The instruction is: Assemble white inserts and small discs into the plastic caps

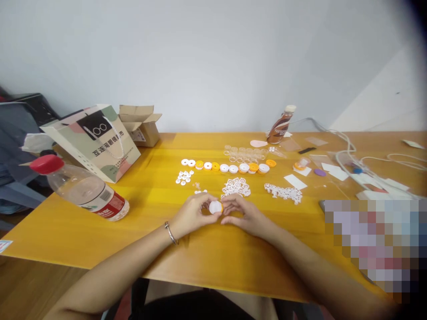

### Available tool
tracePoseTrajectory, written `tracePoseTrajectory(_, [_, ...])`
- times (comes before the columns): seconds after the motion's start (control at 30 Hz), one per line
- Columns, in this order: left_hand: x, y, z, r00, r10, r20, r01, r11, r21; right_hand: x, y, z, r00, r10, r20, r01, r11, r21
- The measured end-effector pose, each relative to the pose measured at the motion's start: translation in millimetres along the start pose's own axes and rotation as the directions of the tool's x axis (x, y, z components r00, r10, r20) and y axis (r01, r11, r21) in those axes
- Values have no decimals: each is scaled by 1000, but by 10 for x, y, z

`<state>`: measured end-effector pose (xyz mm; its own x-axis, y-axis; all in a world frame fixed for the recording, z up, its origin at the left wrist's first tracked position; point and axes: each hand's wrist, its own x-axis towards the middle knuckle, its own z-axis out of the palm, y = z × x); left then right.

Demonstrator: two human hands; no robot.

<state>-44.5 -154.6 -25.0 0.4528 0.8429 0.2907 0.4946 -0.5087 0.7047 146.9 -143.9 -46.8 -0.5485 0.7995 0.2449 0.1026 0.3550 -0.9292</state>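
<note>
A small round white cap-like piece [215,207] with an orange edge is held near the table's front. My left hand [193,214] grips it from the left between thumb and fingers. From the other side, the bent fingertips of my right hand [246,214] close on its orange edge. Just beyond my hands lie a pile of white gear-like plastic pieces [236,187] and a cluster of small white round parts [184,177]. Behind them runs a row of white and orange round caps [233,169]. Clear plastic cups [245,154] stand farther back.
At left are a soda bottle with a red cap [90,189], a paper bag [96,144] and an open cardboard box [145,129]. A coffee bottle [282,125] stands at the back. More white pieces [283,193], a purple disc [320,172], papers and white cables [347,155] lie right.
</note>
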Motion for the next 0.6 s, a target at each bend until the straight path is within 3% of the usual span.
tracePoseTrajectory(0.07, [-6, 16, -13, 999, 45, 11, -46, 997, 63, 10, -44, -235, 999, -3, -36, -2, 988, -153])
tracePoseTrajectory(0.13, [-18, 25, -8, 994, 105, 43, -109, 986, 125, 5, -57, -523, 976, 32, -215, -101, 943, -317])
tracePoseTrajectory(0.2, [-33, 23, 16, 982, 158, 101, -174, 970, 172, -12, -31, -813, 899, 39, -437, -255, 856, -449])
tracePoseTrajectory(0.27, [-48, 12, 55, 969, 189, 159, -219, 955, 199, -39, 33, -1053, 818, 78, -569, -426, 747, -510])
tracePoseTrajectory(0.33, [-61, -3, 97, 957, 205, 204, -247, 946, 210, -66, 120, -1208, 780, 105, -617, -541, 609, -580])
tracePoseTrajectory(0.4, [-71, -16, 128, 947, 219, 235, -269, 941, 207, -85, 211, -1277, 775, 183, -605, -594, 538, -598])
tracePoseTrajectory(0.6, [-91, 16, 97, 903, 282, 324, -334, 935, 117, -83, 339, -1240, 789, 307, -533, -604, 548, -578])
